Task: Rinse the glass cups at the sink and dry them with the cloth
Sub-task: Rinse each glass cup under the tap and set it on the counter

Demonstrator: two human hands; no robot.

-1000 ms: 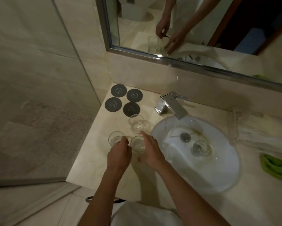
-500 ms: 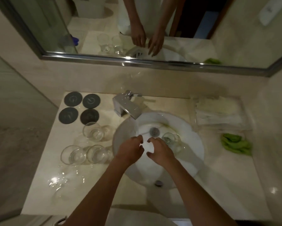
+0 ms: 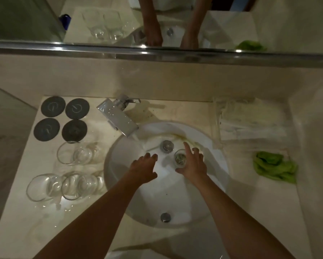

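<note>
Head view: three glass cups stand on the counter left of your sink, four dark coasters behind them, green cloth far right. Faucet overhangs the basin's back-left. Your right hand has its fingers spread around the upright cup in the basin, mouth up; a firm grip isn't clear. Your left hand hovers beside it, fingers loose, holding nothing.

Pale marble counter with three glass cups, four dark coasters, green cloth, inset sink.
</note>
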